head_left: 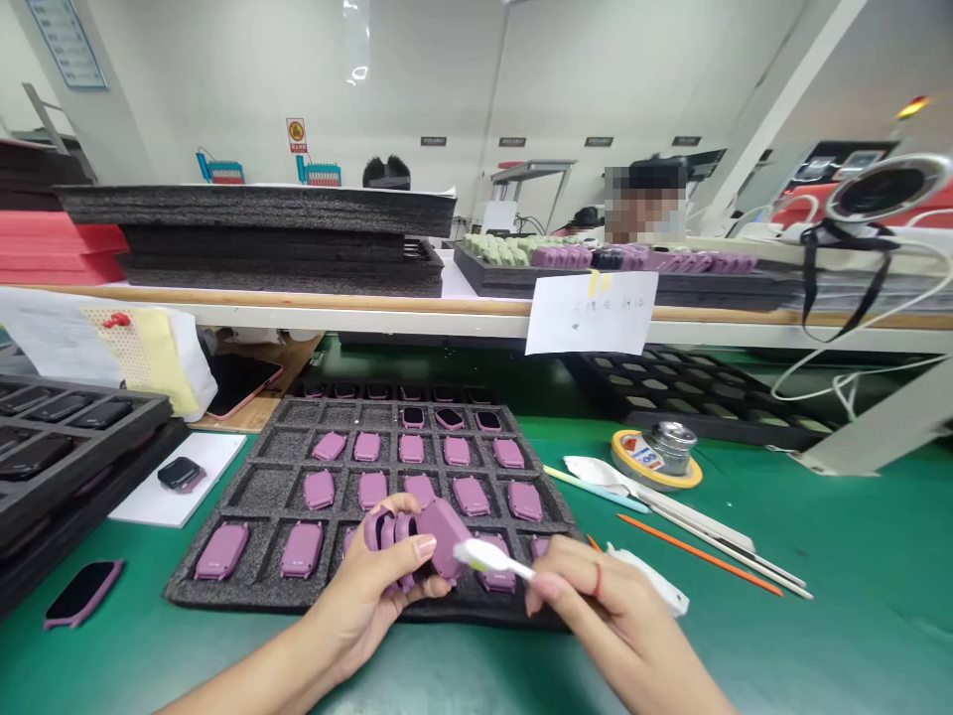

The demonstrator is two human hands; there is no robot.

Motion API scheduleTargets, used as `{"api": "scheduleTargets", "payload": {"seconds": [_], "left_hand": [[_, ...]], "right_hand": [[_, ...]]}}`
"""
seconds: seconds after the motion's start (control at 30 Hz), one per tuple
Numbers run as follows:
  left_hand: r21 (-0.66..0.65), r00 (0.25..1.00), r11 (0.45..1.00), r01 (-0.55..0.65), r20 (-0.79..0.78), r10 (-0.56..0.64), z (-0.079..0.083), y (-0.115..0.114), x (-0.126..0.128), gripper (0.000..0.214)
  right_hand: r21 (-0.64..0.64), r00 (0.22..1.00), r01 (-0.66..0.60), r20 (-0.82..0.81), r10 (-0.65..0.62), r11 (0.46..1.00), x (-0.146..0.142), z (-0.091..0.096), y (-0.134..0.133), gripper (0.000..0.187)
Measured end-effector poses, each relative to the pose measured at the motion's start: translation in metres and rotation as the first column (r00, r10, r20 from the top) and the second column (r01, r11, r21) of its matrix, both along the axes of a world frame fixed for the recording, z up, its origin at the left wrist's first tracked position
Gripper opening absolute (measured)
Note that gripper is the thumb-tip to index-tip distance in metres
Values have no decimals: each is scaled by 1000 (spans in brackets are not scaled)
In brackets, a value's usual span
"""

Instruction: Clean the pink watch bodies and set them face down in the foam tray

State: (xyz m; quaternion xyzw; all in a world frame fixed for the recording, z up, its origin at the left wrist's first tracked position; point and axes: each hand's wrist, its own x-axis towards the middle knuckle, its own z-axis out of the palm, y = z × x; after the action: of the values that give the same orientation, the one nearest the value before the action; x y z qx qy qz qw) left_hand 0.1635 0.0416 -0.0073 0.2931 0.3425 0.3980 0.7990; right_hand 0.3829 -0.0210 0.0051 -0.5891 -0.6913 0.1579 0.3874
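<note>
My left hand (372,586) is closed round several purple watch cases (445,536), held in a row above the foam tray. One case at the end of the row faces right. Pinched in my right hand (611,601) is a white toothbrush (495,558), its head at the right edge of that case; whether the bristles touch it, I cannot tell. Below both hands lies a dark grey foam tray (249,487) with more purple watch cases in its compartments. Some at the back show dark screens. My hands hide part of the front rows.
A purple watch (83,594) lies at the left, and another watch (181,475) on a white pad. On the right are a metal-topped bottle (674,452) in a yellow tape roll, an orange stick (704,554) and swabs. A shelf (476,316) crosses behind; a person sits beyond.
</note>
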Motion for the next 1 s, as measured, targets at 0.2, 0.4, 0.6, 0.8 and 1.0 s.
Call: {"api": "scheduleTargets", "payload": {"seconds": [0.2, 0.4, 0.6, 0.8, 1.0], "left_hand": [[-6, 1000, 1000, 13, 13, -13, 2, -2, 1, 63], [34, 992, 994, 104, 73, -107, 4, -9, -2, 53], [65, 955, 971, 231, 178, -239, -5, -10, -6, 48], [34, 959, 969, 245, 138, -247, -5, -9, -5, 47], [-14, 991, 991, 133, 29, -132, 5, -10, -4, 56]], "right_hand": [[60, 998, 15, 59, -18, 998, -4, -2, -9, 53], [80, 842, 383, 380, -383, 920, 55, -17, 2, 55], [99, 825, 410, 383, -415, 907, 89, -12, 14, 52], [-120, 943, -312, -160, 292, 943, -14, 25, 8, 90], [-82, 923, -372, -140, 359, 925, -41, 32, 22, 67]]}}
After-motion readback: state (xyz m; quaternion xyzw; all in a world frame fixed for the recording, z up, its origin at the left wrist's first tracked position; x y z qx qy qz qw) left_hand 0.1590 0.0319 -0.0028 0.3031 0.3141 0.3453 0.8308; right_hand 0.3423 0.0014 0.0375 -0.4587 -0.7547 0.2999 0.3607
